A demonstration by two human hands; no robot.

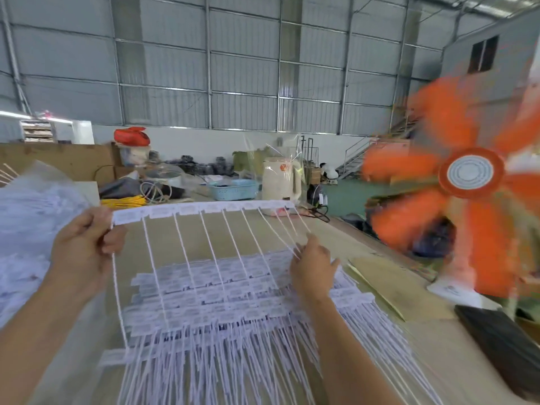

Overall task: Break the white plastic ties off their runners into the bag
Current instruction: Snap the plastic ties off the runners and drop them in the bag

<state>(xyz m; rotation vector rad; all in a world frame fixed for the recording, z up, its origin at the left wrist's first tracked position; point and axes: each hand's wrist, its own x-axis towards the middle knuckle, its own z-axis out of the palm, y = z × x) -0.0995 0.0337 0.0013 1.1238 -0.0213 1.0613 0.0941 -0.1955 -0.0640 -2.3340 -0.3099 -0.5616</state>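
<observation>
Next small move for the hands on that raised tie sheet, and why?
Probably twist the right hand to snap off the strands it has bunched. The left hand already pinches the far end of the raised tie sheet, whose ties are all attached; the bag waits at the left.

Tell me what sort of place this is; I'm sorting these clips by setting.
Most likely a factory or warehouse workshop. Corrugated metal walls on steel framing enclose a big hall, a metal staircase climbs at the right, and stacked sheets of white plastic ties cover the workbench beside an orange fan.
</observation>
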